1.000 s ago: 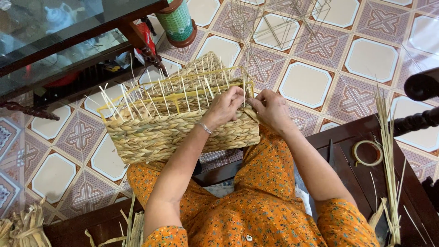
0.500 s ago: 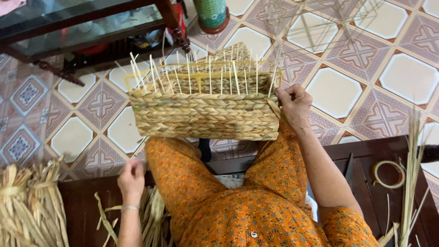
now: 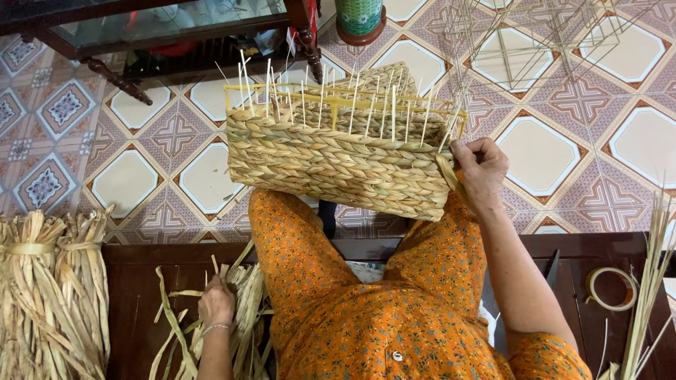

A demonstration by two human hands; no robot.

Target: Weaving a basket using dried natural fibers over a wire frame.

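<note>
A woven straw basket (image 3: 338,165) with a yellow wire frame and upright pale stakes rests on my knees, which are covered in orange flowered cloth. My right hand (image 3: 481,172) grips the basket's right corner, pinching a braided strand there. My left hand (image 3: 215,304), with a bracelet at the wrist, reaches down to the left of my leg onto a loose heap of dried straw strips (image 3: 243,309) lying on the dark wooden bench (image 3: 141,281). Whether its fingers have closed on a strip is hidden.
Tied bundles of dried straw (image 3: 53,295) lie at the left. A roll of tape (image 3: 610,288) and thin reeds (image 3: 648,295) sit on the bench at the right. Bare wire frames (image 3: 542,35), a green vase (image 3: 359,17) and a glass-topped table (image 3: 162,28) stand on the tiled floor beyond.
My left hand left the basket rim and dropped down to the straw heap beside my leg. My right hand stayed on the basket's right corner.
</note>
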